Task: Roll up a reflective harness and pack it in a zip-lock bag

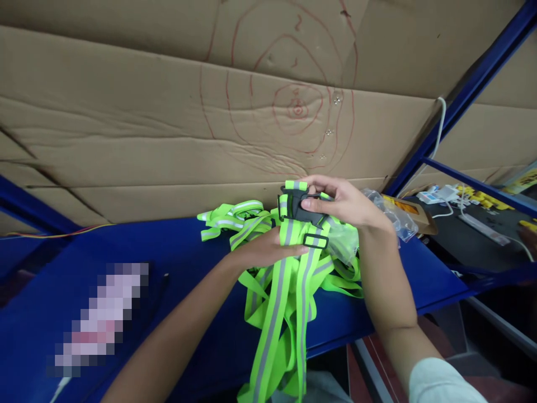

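Neon-green reflective straps [272, 313] with a grey stripe hang from my hands over the front edge of the blue table. My right hand [335, 198] pinches a black plastic side-release buckle [297, 206] near the top of the straps, thumb in front and fingers behind. Just below sits a black slide adjuster [315, 241] on one strap. My left hand [266, 246] is closed around the straps under the buckle, one digit across the front strap, the other fingers hidden behind. Behind my hands, more green strapping [241, 218] lies heaped on the table, beside a clear plastic bag [343, 242].
The blue tabletop [184, 330] backs onto a cardboard wall [138, 112] with red rings drawn on it. A blurred-out item [103, 313] with a cable lies at left. A blue metal post [457, 98] separates a dark bench [470, 224] with yellow pieces at right.
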`<state>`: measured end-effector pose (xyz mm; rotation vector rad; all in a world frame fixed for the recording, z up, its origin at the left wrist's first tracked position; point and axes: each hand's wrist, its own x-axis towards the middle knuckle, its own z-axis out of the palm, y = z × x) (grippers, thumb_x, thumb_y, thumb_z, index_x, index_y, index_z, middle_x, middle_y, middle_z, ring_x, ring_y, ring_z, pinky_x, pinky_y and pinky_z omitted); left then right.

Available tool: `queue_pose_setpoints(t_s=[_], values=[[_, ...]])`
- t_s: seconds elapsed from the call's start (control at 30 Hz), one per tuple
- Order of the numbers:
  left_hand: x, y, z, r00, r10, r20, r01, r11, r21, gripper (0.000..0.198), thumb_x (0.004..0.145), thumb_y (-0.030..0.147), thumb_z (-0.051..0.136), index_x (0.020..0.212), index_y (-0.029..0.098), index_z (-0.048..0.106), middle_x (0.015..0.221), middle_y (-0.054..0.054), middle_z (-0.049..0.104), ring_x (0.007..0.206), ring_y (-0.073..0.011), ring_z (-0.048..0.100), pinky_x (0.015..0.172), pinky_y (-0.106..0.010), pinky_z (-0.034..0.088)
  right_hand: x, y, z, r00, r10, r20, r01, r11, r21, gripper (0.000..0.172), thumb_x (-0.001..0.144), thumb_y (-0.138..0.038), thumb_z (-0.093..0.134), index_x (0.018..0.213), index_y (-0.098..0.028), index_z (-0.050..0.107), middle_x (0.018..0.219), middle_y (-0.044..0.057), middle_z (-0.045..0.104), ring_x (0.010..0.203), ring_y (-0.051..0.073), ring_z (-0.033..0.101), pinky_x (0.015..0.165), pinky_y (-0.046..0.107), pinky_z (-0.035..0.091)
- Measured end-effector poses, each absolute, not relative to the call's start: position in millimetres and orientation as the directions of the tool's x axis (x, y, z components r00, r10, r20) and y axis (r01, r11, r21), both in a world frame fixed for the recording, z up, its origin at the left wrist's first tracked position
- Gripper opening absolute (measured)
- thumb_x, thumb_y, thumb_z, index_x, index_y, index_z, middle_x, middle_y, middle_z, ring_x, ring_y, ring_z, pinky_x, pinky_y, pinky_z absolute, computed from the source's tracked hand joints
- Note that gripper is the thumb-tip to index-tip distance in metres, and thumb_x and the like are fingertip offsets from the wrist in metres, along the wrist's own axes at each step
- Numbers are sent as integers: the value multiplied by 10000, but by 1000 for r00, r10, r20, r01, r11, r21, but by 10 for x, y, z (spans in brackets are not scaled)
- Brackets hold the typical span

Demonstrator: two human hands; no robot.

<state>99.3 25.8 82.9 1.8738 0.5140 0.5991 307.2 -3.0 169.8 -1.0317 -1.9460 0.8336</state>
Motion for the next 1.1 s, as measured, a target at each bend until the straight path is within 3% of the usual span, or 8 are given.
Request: queue_pose_setpoints(t_s=[0.27, 0.37, 0.47, 0.6, 0.77, 0.83, 0.97, 1.1], values=[[829, 404, 895, 822, 552, 137, -8, -230, 973, 508, 705, 369, 891, 1181, 238, 772, 1234, -64, 765, 1184, -306, 705, 1024, -402, 563, 3005, -26, 1678, -406, 854, 326, 351, 475, -807, 325, 877, -493, 756, 979, -188, 715, 875, -2, 637, 785, 133, 554, 716, 251, 440], [789, 456, 896, 718, 665, 207, -128, -166, 978, 679, 612, 355, 949, 1241, 219, 733, 1318, -87, 729, 1231, -310, 681, 1053, -401, 544, 2925, 5, 1636, -429, 842, 327, 334, 484, -809, 310, 906, -493, 724, 933, -185, 713, 849, -11, 641, 769, 128, 556, 709, 246, 433], [807, 449, 867, 581, 786, 210, -108, -182, 977, 596, 675, 372, 913, 1214, 195, 731, 1269, -92, 750, 1195, -301, 692, 1055, -405, 542, 2816, 39, 1580, -403, 843, 357, 360, 505, -784, 339, 922, -517, 701, 983, -183, 716, 864, -7, 662, 787, 138, 580, 718, 250, 443], [819, 460, 818, 502, 854, 135, -48, -129, 990, 581, 627, 393, 911, 1136, 176, 733, 1089, -86, 792, 1085, -322, 722, 966, -430, 588, 2729, 37, 1545, -465, 804, 372, 464, 579, -670, 446, 850, -536, 783, 1122, -194, 694, 993, 27, 689, 888, 177, 612, 793, 282, 471], [785, 474, 859, 563, 817, 122, 4, -150, 989, 553, 511, 340, 958, 1003, 185, 760, 950, -57, 801, 1026, -330, 729, 965, -449, 594, 2785, -21, 1601, -543, 756, 366, 593, 654, -470, 435, 801, -529, 835, 1022, -185, 685, 1023, 47, 659, 954, 199, 611, 821, 294, 450], [782, 459, 881, 607, 788, 104, 22, -148, 989, 556, 506, 342, 965, 1005, 193, 771, 954, -56, 805, 1020, -327, 734, 967, -451, 596, 2819, -30, 1616, -563, 758, 330, 583, 647, -491, 399, 808, -513, 830, 990, -186, 690, 979, 27, 659, 900, 178, 611, 793, 282, 444], [769, 449, 853, 705, 706, 69, 33, -130, 991, 594, 527, 326, 974, 1080, 237, 778, 1069, -42, 806, 1159, -318, 709, 1054, -452, 557, 2839, 27, 1572, -576, 785, 229, 467, 545, -696, 379, 810, -520, 811, 946, -188, 691, 790, -28, 621, 723, 129, 553, 653, 247, 415], [806, 444, 757, 789, 614, 8, -2, -10, 1000, 618, 572, 377, 970, 1137, 224, 773, 1176, -86, 786, 1227, -335, 690, 1086, -478, 530, 2830, 161, 1474, -473, 809, 350, 420, 556, -717, 365, 808, -504, 811, 921, -189, 663, 765, -42, 544, 710, 120, 500, 644, 239, 395]])
